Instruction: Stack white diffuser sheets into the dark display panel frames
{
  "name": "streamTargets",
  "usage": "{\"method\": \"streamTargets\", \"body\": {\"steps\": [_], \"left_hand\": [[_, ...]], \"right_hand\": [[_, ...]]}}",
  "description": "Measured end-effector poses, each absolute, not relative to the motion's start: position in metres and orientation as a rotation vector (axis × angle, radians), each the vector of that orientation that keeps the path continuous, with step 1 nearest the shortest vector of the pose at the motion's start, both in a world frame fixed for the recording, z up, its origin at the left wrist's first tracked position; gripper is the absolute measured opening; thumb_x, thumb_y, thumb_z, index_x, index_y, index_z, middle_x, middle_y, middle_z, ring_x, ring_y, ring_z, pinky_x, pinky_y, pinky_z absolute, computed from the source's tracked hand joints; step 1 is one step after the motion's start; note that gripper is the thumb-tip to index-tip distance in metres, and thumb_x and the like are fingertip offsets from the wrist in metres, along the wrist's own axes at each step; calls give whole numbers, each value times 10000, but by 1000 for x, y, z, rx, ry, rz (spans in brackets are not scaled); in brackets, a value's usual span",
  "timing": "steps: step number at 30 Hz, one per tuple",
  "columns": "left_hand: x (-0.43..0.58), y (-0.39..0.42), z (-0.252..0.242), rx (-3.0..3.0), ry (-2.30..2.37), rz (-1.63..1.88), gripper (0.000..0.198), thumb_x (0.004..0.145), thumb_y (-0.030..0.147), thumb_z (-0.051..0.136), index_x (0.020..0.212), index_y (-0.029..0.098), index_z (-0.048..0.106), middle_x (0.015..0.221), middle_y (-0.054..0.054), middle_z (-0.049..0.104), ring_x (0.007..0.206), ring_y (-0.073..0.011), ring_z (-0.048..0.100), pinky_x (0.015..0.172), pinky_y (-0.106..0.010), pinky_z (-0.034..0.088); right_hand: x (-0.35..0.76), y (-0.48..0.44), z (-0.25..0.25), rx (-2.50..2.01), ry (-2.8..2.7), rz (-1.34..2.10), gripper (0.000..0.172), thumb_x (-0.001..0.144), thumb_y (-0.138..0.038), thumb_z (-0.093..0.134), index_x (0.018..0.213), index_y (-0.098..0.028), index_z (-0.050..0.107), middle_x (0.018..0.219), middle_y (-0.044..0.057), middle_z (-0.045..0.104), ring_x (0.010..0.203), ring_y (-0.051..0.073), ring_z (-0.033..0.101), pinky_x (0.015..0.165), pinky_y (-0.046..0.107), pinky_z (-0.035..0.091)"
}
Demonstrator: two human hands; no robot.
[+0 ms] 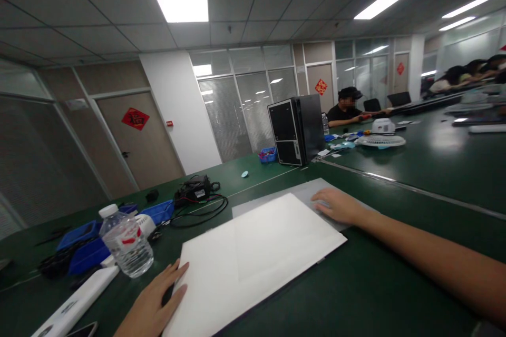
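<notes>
A large white sheet or thin board (256, 247) lies on the green table in front of me, with a faint crease or panel outline on it. My left hand (156, 295) rests at its left edge, thumb and fingers apart, tips on the white surface. Beneath its far right part a grey sheet (316, 189) sticks out. My right hand (336, 204) is over that grey sheet, just past the white one's right edge, fingers stretched out and holding nothing. Close to my left hand stands a clear water bottle (128, 247) with a white cap.
Left of the bottle are blue trays (85, 253) and a long white box (75, 305). A black power adapter (193, 189) with coiled cable lies beyond. A black computer tower (296, 131) stands at the back, near a blue basket (268, 155). Another person (346, 110) sits across the table.
</notes>
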State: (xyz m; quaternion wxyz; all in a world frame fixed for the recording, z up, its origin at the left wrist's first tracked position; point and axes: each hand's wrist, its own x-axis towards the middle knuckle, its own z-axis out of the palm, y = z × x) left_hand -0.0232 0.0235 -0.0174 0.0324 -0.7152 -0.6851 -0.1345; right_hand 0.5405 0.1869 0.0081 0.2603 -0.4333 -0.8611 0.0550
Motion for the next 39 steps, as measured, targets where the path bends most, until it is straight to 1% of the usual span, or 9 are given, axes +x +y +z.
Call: {"method": "streamTargets", "body": {"steps": [5, 9, 12, 15, 17, 27, 31, 35, 39], "left_hand": [[-19, 21, -13, -2210, -2114, -416, 569, 899, 541, 461, 1376, 258, 589, 1481, -36, 518, 1373, -289, 479, 1137, -494, 357], [-22, 18, -14, -2213, -2102, -457, 564, 895, 533, 478, 1367, 249, 600, 1475, -44, 524, 1368, -295, 486, 1137, -504, 359], [-23, 18, -15, -2202, -2100, -491, 571, 891, 528, 499, 1375, 238, 593, 1479, -45, 521, 1363, -293, 494, 1147, -496, 345], [-23, 18, -15, -2206, -2110, -502, 584, 900, 528, 498, 1389, 220, 577, 1482, -44, 519, 1374, -294, 479, 1157, -499, 327], [-22, 18, -14, -2212, -2114, -508, 587, 906, 529, 491, 1395, 214, 570, 1482, -43, 519, 1378, -294, 474, 1159, -504, 324], [-20, 20, -14, -2202, -2099, -565, 595, 875, 530, 527, 1362, 196, 608, 1457, -42, 553, 1353, -306, 505, 1152, -480, 357], [-19, 20, -13, -2218, -2093, -558, 583, 893, 524, 496, 1365, 199, 604, 1448, -43, 562, 1348, -301, 513, 1151, -489, 357], [-16, 20, -9, -2202, -2104, -547, 567, 866, 534, 531, 1322, 216, 645, 1427, -43, 583, 1331, -300, 536, 1147, -485, 369], [-14, 21, -9, -2185, -2126, -512, 574, 868, 539, 511, 1323, 216, 643, 1434, -47, 575, 1331, -300, 536, 1147, -494, 364]], "right_hand": [[547, 189, 6, -1150, -2394, 258, 451, 931, -532, 469, 1073, -211, 752, 1109, 105, 736, 1043, 281, 654, 983, 432, 467], [525, 173, 9, -1045, -2449, 344, 487, 963, -545, 427, 1221, -228, 692, 1275, 74, 678, 1155, 236, 624, 1031, 370, 456], [515, 164, 12, -986, -2465, 315, 481, 959, -541, 452, 1268, -240, 665, 1325, 79, 647, 1210, 254, 592, 1070, 413, 424], [512, 160, 16, -959, -2485, 267, 436, 963, -515, 456, 1175, -233, 713, 1192, 93, 711, 1105, 265, 641, 1006, 441, 462], [512, 158, 17, -934, -2505, 277, 410, 963, -496, 466, 1145, -234, 723, 1163, 88, 721, 1075, 255, 652, 985, 427, 475], [502, 148, 19, -699, -2618, 400, 397, 932, -473, 563, 1252, -269, 679, 1289, 77, 671, 1203, 254, 598, 1067, 451, 421], [505, 149, 20, -674, -2639, 426, 389, 932, -469, 568, 1245, -268, 681, 1289, 73, 671, 1213, 246, 591, 1078, 457, 412], [508, 149, 21, -666, -2633, 443, 379, 924, -468, 579, 1235, -277, 685, 1288, 65, 672, 1222, 246, 583, 1081, 460, 407], [508, 148, 20, -665, -2637, 441, 410, 927, -474, 572, 1277, -278, 657, 1298, 64, 665, 1223, 246, 581, 1076, 455, 412]]}}
